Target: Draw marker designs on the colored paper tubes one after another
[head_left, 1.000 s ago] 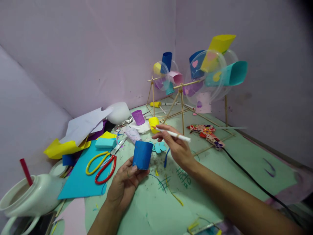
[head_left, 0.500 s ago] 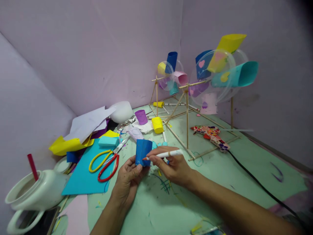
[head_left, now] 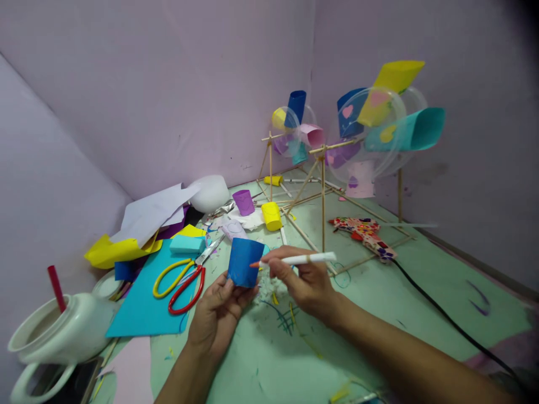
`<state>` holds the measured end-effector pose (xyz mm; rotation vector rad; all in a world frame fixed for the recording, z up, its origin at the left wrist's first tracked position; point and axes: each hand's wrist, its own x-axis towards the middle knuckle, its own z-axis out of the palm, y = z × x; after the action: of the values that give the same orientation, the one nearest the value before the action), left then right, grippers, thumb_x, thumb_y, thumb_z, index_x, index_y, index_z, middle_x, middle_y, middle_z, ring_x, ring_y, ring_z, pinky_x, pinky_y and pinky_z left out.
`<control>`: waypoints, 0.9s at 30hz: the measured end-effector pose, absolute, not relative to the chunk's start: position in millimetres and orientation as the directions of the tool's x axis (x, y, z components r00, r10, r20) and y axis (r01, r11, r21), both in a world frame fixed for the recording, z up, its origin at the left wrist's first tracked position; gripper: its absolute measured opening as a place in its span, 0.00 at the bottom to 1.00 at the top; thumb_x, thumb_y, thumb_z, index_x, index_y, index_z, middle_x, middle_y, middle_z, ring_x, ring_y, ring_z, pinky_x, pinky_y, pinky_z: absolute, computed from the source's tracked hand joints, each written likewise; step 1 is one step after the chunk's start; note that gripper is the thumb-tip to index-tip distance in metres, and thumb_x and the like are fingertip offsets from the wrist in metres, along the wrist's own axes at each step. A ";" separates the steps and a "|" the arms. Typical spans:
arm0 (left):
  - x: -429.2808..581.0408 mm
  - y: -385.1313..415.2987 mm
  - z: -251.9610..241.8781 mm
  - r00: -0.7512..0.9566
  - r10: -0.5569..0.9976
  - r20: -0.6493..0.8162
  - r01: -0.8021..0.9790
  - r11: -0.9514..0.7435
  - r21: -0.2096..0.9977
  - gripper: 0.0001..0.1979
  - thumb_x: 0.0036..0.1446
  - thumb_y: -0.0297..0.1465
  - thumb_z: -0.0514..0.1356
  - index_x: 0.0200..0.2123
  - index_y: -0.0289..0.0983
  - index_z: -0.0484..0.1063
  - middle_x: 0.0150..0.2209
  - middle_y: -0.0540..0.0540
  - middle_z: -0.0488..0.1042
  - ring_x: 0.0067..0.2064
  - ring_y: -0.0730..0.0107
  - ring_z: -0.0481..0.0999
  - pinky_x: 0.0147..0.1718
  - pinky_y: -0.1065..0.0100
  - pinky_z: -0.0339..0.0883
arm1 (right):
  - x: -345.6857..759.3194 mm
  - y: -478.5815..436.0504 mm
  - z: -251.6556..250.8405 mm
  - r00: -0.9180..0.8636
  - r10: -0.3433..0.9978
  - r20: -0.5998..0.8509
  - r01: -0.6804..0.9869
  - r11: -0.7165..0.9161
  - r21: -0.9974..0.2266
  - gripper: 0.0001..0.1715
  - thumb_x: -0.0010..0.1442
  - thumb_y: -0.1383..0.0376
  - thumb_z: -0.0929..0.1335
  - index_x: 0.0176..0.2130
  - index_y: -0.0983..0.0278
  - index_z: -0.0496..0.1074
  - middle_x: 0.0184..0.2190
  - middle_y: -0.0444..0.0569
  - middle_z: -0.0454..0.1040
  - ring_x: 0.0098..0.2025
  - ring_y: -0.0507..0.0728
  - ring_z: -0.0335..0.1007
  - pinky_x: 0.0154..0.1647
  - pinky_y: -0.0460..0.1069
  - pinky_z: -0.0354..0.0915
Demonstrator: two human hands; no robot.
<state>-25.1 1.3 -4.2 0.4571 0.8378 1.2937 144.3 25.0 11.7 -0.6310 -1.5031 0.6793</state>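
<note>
My left hand [head_left: 217,314] grips a small blue paper cup [head_left: 244,262] by its lower end, fingers closed round it, just above the green mat. My right hand [head_left: 304,283] pinches a white marker pen [head_left: 300,259] with an orange tip. The tip touches the cup's right side. Both hands sit near the middle of the mat, in front of two paper-and-stick windmills.
Red-and-yellow scissors [head_left: 183,279] lie on a cyan sheet [head_left: 145,297] at the left, beside yellow and white paper. A white jug [head_left: 59,331] stands at the lower left. Windmill models [head_left: 379,132] [head_left: 295,126] stand at the back. A patterned glue gun [head_left: 364,231] with a black cord lies at the right.
My right hand came back from the far side toward the cup and set the pen tip against it. The left hand has turned the cup slightly.
</note>
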 end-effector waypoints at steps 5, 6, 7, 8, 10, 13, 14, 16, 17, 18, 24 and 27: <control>-25.2 1.7 -2.8 0.076 0.941 -0.331 -0.718 0.282 0.637 0.08 0.53 0.22 0.58 0.35 0.27 0.76 0.40 0.30 0.78 0.43 0.51 0.78 0.44 0.52 0.72 | 157.5 38.1 16.4 0.275 0.813 0.513 -0.071 0.549 -0.833 0.10 0.61 0.61 0.65 0.32 0.64 0.71 0.20 0.42 0.69 0.22 0.49 0.64 0.22 0.45 0.62; -25.0 1.4 -3.0 0.076 0.936 -0.343 -0.720 0.289 0.631 0.08 0.53 0.22 0.57 0.36 0.26 0.76 0.41 0.30 0.78 0.43 0.50 0.78 0.44 0.52 0.72 | 159.7 40.0 16.2 0.273 0.810 0.518 -0.055 0.551 -0.833 0.10 0.61 0.61 0.65 0.32 0.64 0.70 0.20 0.42 0.68 0.22 0.49 0.64 0.23 0.45 0.62; -24.6 1.1 -3.2 0.075 0.933 -0.353 -0.721 0.295 0.627 0.09 0.53 0.22 0.57 0.36 0.26 0.76 0.41 0.30 0.78 0.44 0.50 0.78 0.45 0.52 0.72 | 161.3 41.3 15.7 0.257 0.804 0.536 -0.030 0.561 -0.828 0.09 0.61 0.61 0.65 0.32 0.64 0.69 0.21 0.42 0.68 0.22 0.49 0.64 0.23 0.45 0.62; -24.2 0.6 -3.4 0.076 0.929 -0.362 -0.719 0.303 0.626 0.09 0.53 0.22 0.57 0.37 0.26 0.75 0.42 0.30 0.78 0.44 0.50 0.77 0.45 0.51 0.71 | 162.3 42.0 15.0 0.228 0.797 0.560 0.002 0.575 -0.818 0.09 0.61 0.62 0.65 0.31 0.64 0.69 0.21 0.42 0.68 0.23 0.49 0.64 0.24 0.45 0.62; -23.3 -0.1 -3.6 0.082 0.924 -0.373 -0.712 0.316 0.627 0.10 0.53 0.21 0.58 0.39 0.28 0.75 0.44 0.32 0.77 0.45 0.50 0.77 0.46 0.51 0.71 | 162.6 42.0 13.7 0.161 0.778 0.608 0.058 0.607 -0.792 0.08 0.61 0.63 0.65 0.31 0.64 0.69 0.22 0.42 0.68 0.24 0.49 0.65 0.26 0.45 0.62; -22.5 -0.5 -4.3 0.085 0.925 -0.369 -0.695 0.321 0.643 0.12 0.52 0.22 0.59 0.41 0.29 0.74 0.46 0.32 0.77 0.46 0.49 0.76 0.46 0.50 0.71 | 161.0 40.7 13.2 0.116 0.755 0.645 0.089 0.639 -0.764 0.08 0.61 0.64 0.65 0.31 0.64 0.69 0.24 0.43 0.69 0.26 0.49 0.66 0.28 0.45 0.63; -22.4 -0.5 -4.6 0.085 0.928 -0.363 -0.690 0.317 0.651 0.13 0.52 0.22 0.60 0.42 0.28 0.74 0.46 0.31 0.76 0.47 0.48 0.76 0.46 0.50 0.71 | 160.4 40.3 13.4 0.105 0.753 0.649 0.087 0.644 -0.760 0.08 0.61 0.65 0.64 0.31 0.64 0.69 0.24 0.43 0.69 0.26 0.49 0.66 0.27 0.45 0.63; -22.3 -0.4 -5.2 0.086 0.933 -0.350 -0.678 0.312 0.665 0.15 0.51 0.23 0.61 0.44 0.27 0.73 0.47 0.30 0.75 0.48 0.46 0.75 0.46 0.51 0.71 | 159.7 39.8 14.1 0.082 0.753 0.653 0.084 0.648 -0.757 0.08 0.61 0.65 0.64 0.31 0.64 0.69 0.24 0.43 0.70 0.25 0.50 0.66 0.27 0.45 0.63; -22.3 -0.4 -5.4 0.087 0.934 -0.346 -0.673 0.311 0.671 0.17 0.51 0.23 0.62 0.46 0.27 0.72 0.48 0.29 0.75 0.48 0.46 0.75 0.47 0.51 0.70 | 159.5 39.6 14.4 0.070 0.754 0.653 0.086 0.648 -0.757 0.08 0.61 0.65 0.64 0.31 0.64 0.70 0.24 0.44 0.70 0.25 0.50 0.65 0.26 0.45 0.63; -22.3 -0.4 -5.6 0.084 0.935 -0.344 -0.672 0.308 0.673 0.18 0.51 0.23 0.62 0.47 0.27 0.72 0.48 0.29 0.75 0.49 0.46 0.75 0.47 0.51 0.70 | 159.4 39.4 14.4 0.065 0.754 0.654 0.090 0.649 -0.756 0.08 0.61 0.65 0.65 0.31 0.64 0.70 0.24 0.44 0.70 0.25 0.50 0.66 0.26 0.45 0.63; -21.7 -0.2 -3.5 0.044 0.927 -0.373 -0.707 0.293 0.644 0.19 0.54 0.21 0.57 0.51 0.27 0.68 0.44 0.29 0.77 0.45 0.45 0.77 0.43 0.51 0.73 | 159.4 41.4 11.5 0.188 0.781 0.596 0.014 0.604 -0.796 0.08 0.62 0.62 0.63 0.38 0.62 0.70 0.27 0.45 0.73 0.28 0.51 0.68 0.30 0.47 0.65; -20.6 -0.2 -0.2 0.015 0.904 -0.427 -0.699 0.315 0.642 0.18 0.57 0.22 0.53 0.52 0.26 0.65 0.38 0.29 0.79 0.40 0.47 0.80 0.37 0.55 0.76 | 160.5 45.1 12.0 0.118 0.866 0.486 -0.046 0.494 -0.868 0.10 0.62 0.62 0.63 0.43 0.61 0.68 0.32 0.47 0.76 0.33 0.53 0.72 0.36 0.50 0.67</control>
<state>-20.6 -0.2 -0.2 0.2805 0.9062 1.2725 160.5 45.1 12.0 -0.8225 -1.2820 0.7915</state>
